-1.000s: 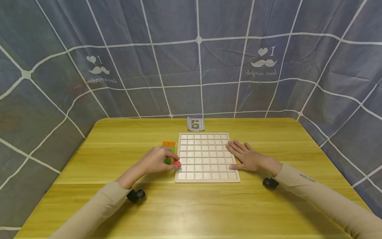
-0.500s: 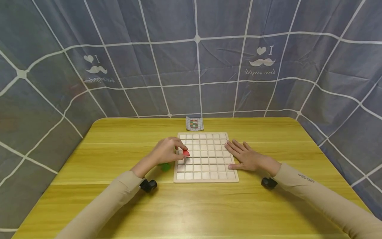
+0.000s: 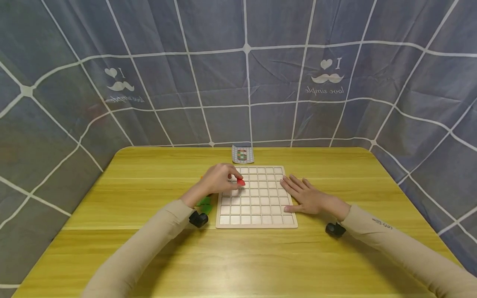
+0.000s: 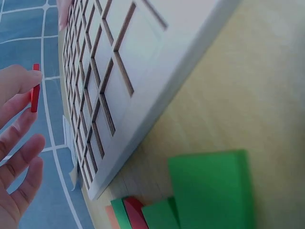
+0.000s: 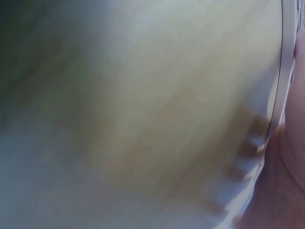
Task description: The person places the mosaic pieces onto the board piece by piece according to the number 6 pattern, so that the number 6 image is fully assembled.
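Your left hand (image 3: 220, 179) pinches the red piece (image 3: 241, 182) over the board's (image 3: 257, 226) ten-to-eleven o'clock area, while your right hand (image 3: 308, 197), fingers spread, rests at three o'clock; an off-centre release could leave the piece tilted across two cells (image 3: 255, 209).

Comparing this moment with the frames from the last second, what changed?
The left hand has carried the red piece away from the person and rightward, from the near left edge of the grid board to over its cells. Nothing was let go. The right hand on the right edge, the board and the printed card stayed put.
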`<control>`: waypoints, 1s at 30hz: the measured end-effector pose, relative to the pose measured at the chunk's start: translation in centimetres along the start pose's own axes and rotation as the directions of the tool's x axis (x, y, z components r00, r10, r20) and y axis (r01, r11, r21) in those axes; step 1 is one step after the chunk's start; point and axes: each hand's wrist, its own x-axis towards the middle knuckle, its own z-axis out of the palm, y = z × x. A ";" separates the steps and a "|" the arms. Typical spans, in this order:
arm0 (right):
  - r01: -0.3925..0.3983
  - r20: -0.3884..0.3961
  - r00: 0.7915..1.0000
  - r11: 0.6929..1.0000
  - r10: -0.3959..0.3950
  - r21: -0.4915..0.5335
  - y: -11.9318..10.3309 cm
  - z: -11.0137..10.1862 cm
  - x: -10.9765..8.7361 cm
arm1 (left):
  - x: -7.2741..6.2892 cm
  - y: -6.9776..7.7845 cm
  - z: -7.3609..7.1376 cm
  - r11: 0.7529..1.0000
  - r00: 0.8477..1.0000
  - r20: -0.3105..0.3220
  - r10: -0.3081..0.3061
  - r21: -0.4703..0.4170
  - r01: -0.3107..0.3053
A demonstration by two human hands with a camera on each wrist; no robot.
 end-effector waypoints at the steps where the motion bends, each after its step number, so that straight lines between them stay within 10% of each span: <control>1: 0.001 0.002 1.000 1.000 -0.001 0.001 0.0 0.0 0.0 | 0.2 0.0 0.1 1.000 1.000 0.004 -0.009 -0.008 0.009; 30: -0.009 0.005 1.000 1.000 0.009 -0.018 1.0 0.8 0.3 | 6.3 1.1 3.5 0.998 0.994 0.101 -0.051 -0.031 0.054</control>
